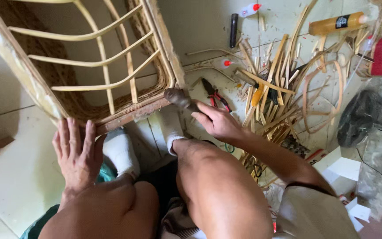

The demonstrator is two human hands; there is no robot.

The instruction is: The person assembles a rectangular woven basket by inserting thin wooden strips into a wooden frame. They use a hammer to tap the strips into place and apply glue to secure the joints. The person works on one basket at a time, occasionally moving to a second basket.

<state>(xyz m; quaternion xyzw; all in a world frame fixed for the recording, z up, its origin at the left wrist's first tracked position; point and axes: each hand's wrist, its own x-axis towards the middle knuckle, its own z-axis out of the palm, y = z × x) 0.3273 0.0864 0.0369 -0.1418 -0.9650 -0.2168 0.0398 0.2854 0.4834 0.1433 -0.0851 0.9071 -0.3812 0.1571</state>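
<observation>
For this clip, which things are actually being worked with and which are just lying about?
In use:
- rattan frame, steadied by the left hand
- hammer, held by the right hand against the frame's corner

Lying about:
- red-handled pliers
- rattan strips
- amber bottle
- black rod
- small red-capped bottle

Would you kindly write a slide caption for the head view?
Left hand flat on a rattan frame, right hand holding a hammer to its corner.

Rattan frame [89, 66] at left, pliers [214, 94] to its right, cane strips [275, 97] farther right, bottle [336, 23] behind.
</observation>
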